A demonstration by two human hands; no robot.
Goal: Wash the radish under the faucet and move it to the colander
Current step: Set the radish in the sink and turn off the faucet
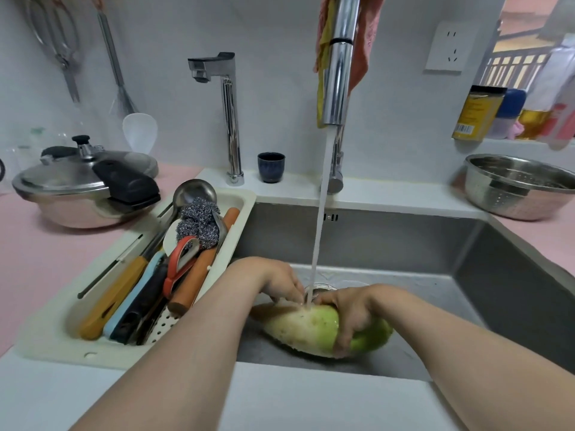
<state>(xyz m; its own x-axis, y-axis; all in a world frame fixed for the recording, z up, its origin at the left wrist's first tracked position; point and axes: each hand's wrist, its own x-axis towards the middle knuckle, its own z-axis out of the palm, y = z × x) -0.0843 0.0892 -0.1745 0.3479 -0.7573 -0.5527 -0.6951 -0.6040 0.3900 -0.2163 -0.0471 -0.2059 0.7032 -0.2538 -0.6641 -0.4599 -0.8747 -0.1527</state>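
Observation:
A fat radish [306, 331], white with a green right end, lies across the steel sink [404, 244] under a running stream from the chrome faucet [337, 73]. My right hand [348, 312] grips its green end, fingers curled round it. At the white, tapering end my left hand [283, 286] holds the top of the radish with its fingertips, right by the falling water. The steel colander [522, 186] stands on the pink counter at the back right, with nothing visible inside it.
A white drainer tray [242, 200] with a ladle, steel scourer, peeler and several handled tools hangs on the sink's left edge. A pressure cooker [84, 185] sits far left. A second tap [228, 119], a dark cup [270, 166] and bottles [479, 113] line the back.

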